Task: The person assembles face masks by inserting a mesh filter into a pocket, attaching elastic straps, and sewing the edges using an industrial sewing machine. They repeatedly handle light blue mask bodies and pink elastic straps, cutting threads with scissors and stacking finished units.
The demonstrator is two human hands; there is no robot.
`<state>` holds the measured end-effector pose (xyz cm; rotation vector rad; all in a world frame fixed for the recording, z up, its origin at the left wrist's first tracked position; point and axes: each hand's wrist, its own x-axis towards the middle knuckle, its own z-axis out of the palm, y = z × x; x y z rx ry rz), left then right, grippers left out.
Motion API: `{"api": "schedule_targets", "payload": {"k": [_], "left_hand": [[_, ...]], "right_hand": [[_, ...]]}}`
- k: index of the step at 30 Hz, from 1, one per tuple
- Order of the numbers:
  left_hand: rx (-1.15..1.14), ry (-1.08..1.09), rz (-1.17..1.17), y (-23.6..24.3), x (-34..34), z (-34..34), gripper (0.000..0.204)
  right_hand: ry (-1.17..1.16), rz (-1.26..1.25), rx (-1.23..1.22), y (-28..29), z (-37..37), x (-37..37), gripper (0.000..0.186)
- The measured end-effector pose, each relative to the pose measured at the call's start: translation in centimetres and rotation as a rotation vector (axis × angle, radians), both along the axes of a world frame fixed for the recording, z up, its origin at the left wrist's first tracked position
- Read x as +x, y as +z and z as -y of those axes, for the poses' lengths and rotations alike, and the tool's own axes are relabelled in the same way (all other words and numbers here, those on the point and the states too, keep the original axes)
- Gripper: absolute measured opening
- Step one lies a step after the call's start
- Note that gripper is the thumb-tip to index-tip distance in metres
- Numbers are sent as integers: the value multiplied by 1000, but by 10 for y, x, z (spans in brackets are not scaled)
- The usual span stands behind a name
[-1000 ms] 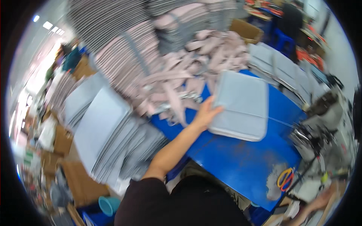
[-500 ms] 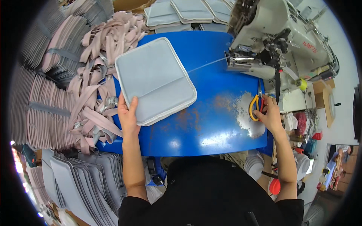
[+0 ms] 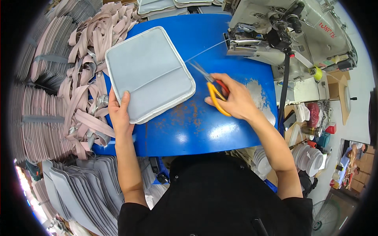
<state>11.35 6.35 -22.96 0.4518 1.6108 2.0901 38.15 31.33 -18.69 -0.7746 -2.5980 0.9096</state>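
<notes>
My left hand (image 3: 120, 111) grips the lower left corner of a grey padded fabric panel (image 3: 145, 67) with pale binding round its edge, thumb on top. From the panel's right side a thin strand (image 3: 206, 50) runs taut to the sewing machine (image 3: 252, 37). In my right hand (image 3: 235, 98) is a pair of scissors (image 3: 214, 92) with one yellow and one red handle. Their blades are parted and point up and left, with the tips close to the strand near the panel's edge. Some of my right fingers are hidden behind the handles.
The blue table (image 3: 173, 137) has worn patches. Pink strips (image 3: 92, 92) lie tangled along its left side, beside bundled stacks of panels (image 3: 45, 122). More grey panels (image 3: 82, 188) stand at lower left. A black strap (image 3: 284, 92) hangs by the machine; a fan (image 3: 325, 216) is at lower right.
My right hand has lifted the scissors off the table's right side and carried them left to the strand, opening the blades. The view has shifted slightly; my left hand still grips the panel.
</notes>
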Motion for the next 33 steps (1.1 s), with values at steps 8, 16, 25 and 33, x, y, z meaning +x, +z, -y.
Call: {"api": "schedule_targets", "payload": {"k": [8, 16, 25, 33], "left_hand": [[-28, -10, -75, 24, -40, -52, 56], [170, -188, 28, 38, -260, -254, 53], [-204, -264, -644, 47, -127, -258, 48], [-86, -348, -538, 47, 83, -180, 27]], "right_hand": [[-137, -61, -195, -21, -15, -5, 55], [-185, 28, 78, -24, -35, 44, 61], [-260, -15, 224, -23, -23, 73, 71], [-115, 147, 124, -8, -26, 79, 63]]}}
